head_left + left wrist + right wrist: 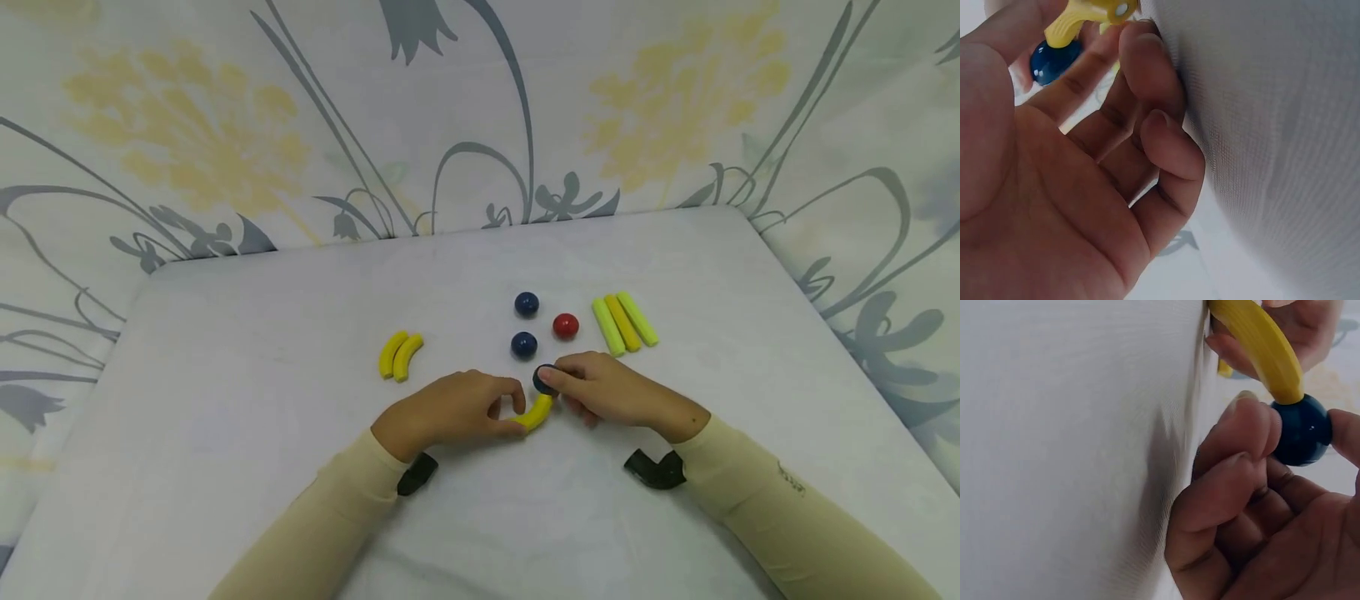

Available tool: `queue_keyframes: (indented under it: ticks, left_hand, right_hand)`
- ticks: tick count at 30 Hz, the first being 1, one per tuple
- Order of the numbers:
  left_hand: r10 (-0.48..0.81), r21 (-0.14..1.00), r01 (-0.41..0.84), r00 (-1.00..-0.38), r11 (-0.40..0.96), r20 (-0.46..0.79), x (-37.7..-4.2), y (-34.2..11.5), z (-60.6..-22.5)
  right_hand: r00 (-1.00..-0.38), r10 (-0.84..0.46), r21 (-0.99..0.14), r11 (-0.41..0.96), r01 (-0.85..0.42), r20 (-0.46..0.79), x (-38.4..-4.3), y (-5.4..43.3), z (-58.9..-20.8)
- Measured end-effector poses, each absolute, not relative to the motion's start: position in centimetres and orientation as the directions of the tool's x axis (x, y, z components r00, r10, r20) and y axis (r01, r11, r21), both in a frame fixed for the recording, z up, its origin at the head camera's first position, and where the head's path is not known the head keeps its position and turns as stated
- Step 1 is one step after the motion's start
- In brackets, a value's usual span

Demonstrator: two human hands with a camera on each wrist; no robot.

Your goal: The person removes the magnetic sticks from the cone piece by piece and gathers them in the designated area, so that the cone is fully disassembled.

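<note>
A curved yellow rod [537, 413] has one end touching a dark blue ball [1302, 430]. My right hand [611, 390] pinches that ball between thumb and fingers. At the rod's other end, my left hand [465, 408] holds it with thumb and forefinger. The left wrist view shows a shiny round spot on the end of the yellow rod [1085, 17], with the blue ball [1054, 62] behind. Just beyond the hands lie two more dark blue balls [524, 345] and a red ball [566, 326].
Two curved yellow rods [397, 357] lie side by side to the left. Three straight rods [624, 323], yellow and yellow-green, are grouped at the right. A white cloth [247, 375] covers the table, with a flower-patterned curtain [480, 117] behind. Black wrist gear [654, 469] shows beneath the right sleeve.
</note>
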State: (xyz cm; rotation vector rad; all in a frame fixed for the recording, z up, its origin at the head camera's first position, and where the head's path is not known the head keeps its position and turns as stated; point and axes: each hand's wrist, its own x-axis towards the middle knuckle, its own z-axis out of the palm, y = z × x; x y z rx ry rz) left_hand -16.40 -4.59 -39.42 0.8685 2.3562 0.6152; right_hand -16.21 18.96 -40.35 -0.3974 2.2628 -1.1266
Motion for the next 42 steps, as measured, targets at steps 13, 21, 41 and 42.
queue_keyframes:
  ticks: [13, 21, 41, 42]
  left_hand:
    - [0.749, 0.605, 0.5, -0.608, 0.62, -0.264, -16.8, -5.0, -38.8]
    - [0.728, 0.579, 0.476, -0.591, 0.661, -0.346, -16.7, -6.1, -37.4]
    - [0.325, 0.593, 0.167, -0.93, 0.787, -0.17, -19.7, -19.8, -35.4]
    - [0.315, 0.605, 0.14, -0.93, 0.784, -0.192, -19.9, -20.6, -35.4]
  right_hand:
    - [-0.797, -0.542, -0.829, 0.551, -0.096, -0.267, -16.4, 18.7, -39.8]
    - [-0.879, -0.419, -0.792, 0.604, -0.083, -0.227, -16.9, 19.2, -39.4]
    - [-0.902, -0.403, -0.661, 0.722, -0.207, -0.158, -16.9, 19.8, -40.7]
    - [-0.903, -0.4, -0.657, 0.724, -0.209, -0.153, -16.9, 19.9, -40.7]
